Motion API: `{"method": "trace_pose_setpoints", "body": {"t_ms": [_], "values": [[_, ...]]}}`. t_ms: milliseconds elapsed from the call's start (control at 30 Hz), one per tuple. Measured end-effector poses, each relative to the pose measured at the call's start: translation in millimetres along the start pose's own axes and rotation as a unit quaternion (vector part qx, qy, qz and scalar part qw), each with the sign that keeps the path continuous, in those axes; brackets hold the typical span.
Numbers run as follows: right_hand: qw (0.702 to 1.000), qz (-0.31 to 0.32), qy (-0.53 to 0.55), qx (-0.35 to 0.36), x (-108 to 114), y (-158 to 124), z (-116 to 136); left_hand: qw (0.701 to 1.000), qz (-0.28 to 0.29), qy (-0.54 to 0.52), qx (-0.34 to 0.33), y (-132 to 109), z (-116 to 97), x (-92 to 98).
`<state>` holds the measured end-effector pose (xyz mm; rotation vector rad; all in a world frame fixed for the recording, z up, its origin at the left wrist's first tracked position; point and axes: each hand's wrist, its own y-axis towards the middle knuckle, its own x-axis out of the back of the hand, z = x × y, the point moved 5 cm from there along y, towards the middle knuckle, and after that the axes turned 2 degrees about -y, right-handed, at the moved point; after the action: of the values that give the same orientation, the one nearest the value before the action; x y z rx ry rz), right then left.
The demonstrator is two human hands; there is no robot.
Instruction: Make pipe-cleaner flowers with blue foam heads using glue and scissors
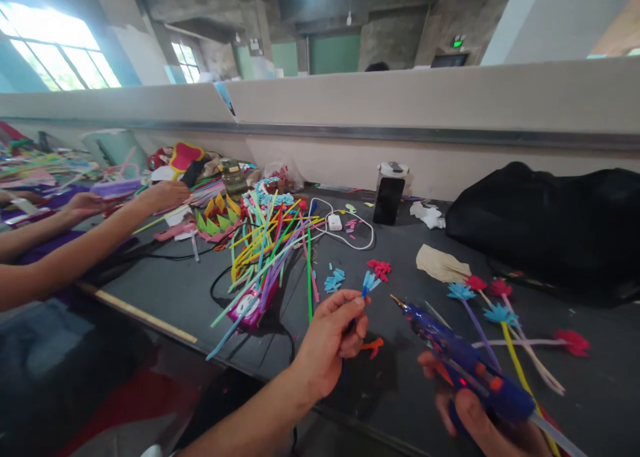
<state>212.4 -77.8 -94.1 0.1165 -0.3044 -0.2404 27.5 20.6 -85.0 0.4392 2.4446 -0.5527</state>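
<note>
Between the thumb and fingers of my left hand point(333, 340) is a small light-blue pipe-cleaner flower point(371, 282) with a darker blue stem, petals pointing up. My right hand point(467, 410) is wrapped round a blue hot glue gun point(465, 360); its metal nozzle points toward the flower, a short gap apart. A clear glue stick point(560, 437) comes out of the gun's back end. Cut light-blue pieces point(335, 279) and red pieces point(379, 269) lie just beyond my left hand. A small orange piece point(373, 346) rests on the table beside that hand.
Finished blue and red flowers on stems point(501, 315) lie at right, near a black bag point(545, 230). A bundle of coloured pipe cleaners point(265, 244) lies over a magenta device point(253, 307). A white cable point(367, 244) and a phone point(389, 199) are behind. A co-worker's arms point(105, 227) reach in from the left.
</note>
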Motion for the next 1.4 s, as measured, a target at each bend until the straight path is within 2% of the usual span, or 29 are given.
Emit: {"method": "trace_pose_setpoints", "body": {"t_ms": [100,267,600,767,900,1400], "values": [[0.998,-0.013,-0.038,0.044,0.3,0.2,5.0,1.0,-0.001,0.003,0.022,-1.5,7.0,-3.0],[0.997,0.005,-0.05,0.058,-7.3,-0.1,10.4,0.999,0.016,0.006,0.048,-4.3,12.9,-9.5],[0.991,0.033,-0.076,0.107,-7.4,3.7,27.9,0.999,0.011,0.036,0.035,-6.9,10.0,-12.9],[0.988,0.023,-0.075,0.136,-7.0,3.7,30.0,0.998,0.002,0.058,0.032,-6.7,11.9,-11.7],[0.988,0.004,-0.074,0.135,-5.9,2.2,28.7,0.997,0.005,0.065,0.035,-6.1,13.6,-12.3],[0.99,0.059,-0.071,0.108,-6.3,7.1,32.7,0.997,0.0,0.064,0.034,-4.6,10.8,-11.7]]}}
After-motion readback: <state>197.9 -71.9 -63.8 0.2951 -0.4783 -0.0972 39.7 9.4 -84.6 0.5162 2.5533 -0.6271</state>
